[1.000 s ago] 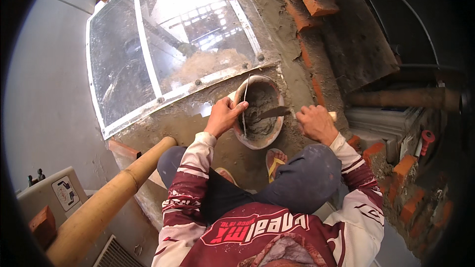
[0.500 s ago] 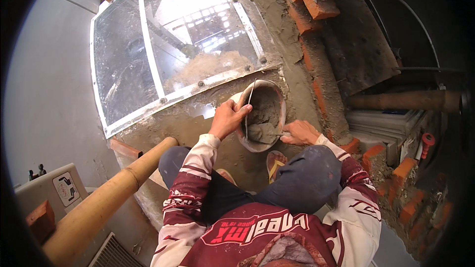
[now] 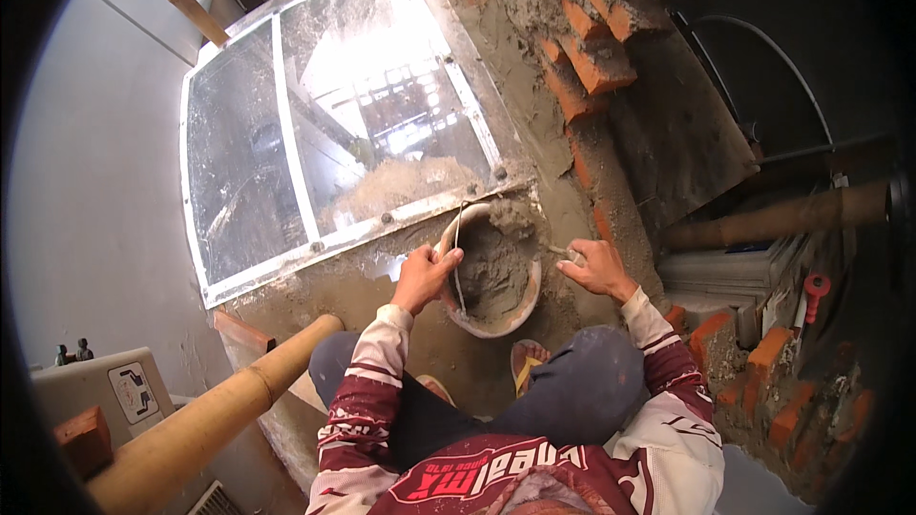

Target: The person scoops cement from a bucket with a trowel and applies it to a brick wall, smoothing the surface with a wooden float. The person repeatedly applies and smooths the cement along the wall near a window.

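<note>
A pale bucket point(image 3: 530, 298) of grey mortar point(image 3: 493, 272) stands tilted between my feet and the glazed panel. My left hand point(image 3: 426, 278) is closed on its left rim, the thumb lying by the thin wire handle. On the other side, my right hand point(image 3: 598, 269) wraps round the handle of a trowel point(image 3: 563, 254). Its blade is over the far right part of the bucket, coated in mortar and hard to tell from the mix.
Beyond the bucket lies a white-framed glazed panel point(image 3: 382, 124). Along the right runs a rough, mortar-smeared brick edge point(image 3: 592, 67). A bamboo pole point(image 3: 229, 386) slants in at left. At right are another pole point(image 3: 782, 219) and a red-handled tool point(image 3: 814, 296).
My right hand has lifted the trowel from the bucket's near side to its far right rim. The bucket, with my left hand on it, sits lower in view as the view shifted.
</note>
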`<action>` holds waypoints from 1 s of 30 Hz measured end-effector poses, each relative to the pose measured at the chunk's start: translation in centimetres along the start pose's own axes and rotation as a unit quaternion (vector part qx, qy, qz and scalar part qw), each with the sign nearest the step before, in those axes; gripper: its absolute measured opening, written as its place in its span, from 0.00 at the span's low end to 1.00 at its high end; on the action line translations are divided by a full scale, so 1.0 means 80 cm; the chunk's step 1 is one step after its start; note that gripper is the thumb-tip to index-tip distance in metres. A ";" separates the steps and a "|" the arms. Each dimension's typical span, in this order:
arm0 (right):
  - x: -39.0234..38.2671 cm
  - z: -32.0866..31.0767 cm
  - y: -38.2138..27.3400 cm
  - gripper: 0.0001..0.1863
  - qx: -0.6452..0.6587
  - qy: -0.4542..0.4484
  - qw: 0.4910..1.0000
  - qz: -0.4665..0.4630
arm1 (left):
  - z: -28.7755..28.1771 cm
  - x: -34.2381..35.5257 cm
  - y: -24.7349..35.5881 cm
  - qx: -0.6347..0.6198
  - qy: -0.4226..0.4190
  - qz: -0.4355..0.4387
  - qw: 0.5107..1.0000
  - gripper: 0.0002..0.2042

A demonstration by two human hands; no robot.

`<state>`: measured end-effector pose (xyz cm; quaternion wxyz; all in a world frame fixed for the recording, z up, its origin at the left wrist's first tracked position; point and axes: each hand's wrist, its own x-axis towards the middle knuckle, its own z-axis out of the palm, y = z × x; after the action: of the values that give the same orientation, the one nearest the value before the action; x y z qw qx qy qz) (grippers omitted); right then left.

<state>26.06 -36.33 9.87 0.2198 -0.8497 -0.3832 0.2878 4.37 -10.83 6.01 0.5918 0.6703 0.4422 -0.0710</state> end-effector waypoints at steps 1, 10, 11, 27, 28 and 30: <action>0.014 -0.006 -0.007 0.19 -0.015 0.016 1.000 0.000 | 0.000 0.000 -0.001 -0.006 0.000 -0.008 1.000 0.24; 0.243 -0.066 -0.017 0.15 0.401 -0.088 0.912 -0.022 | 0.008 -0.013 -0.012 0.083 0.035 0.038 0.995 0.31; 0.276 -0.077 -0.016 0.15 0.432 -0.041 0.901 -0.002 | 0.010 -0.015 -0.013 0.085 0.032 0.043 0.995 0.31; 0.286 0.013 -0.006 0.20 0.212 0.143 0.966 0.049 | 0.014 -0.028 -0.016 0.119 0.056 0.114 0.985 0.29; 0.290 0.017 -0.010 0.22 0.251 0.112 0.959 0.068 | 0.014 -0.027 -0.018 0.120 0.052 0.105 0.986 0.29; 0.297 0.019 -0.018 0.26 0.205 0.082 0.970 0.102 | 0.013 -0.027 -0.024 0.116 0.058 0.108 0.986 0.28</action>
<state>37.17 -16.73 1.96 0.3896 -0.8419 -0.2079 0.3100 2.21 -13.01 5.62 0.4871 0.7814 0.3898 -0.0186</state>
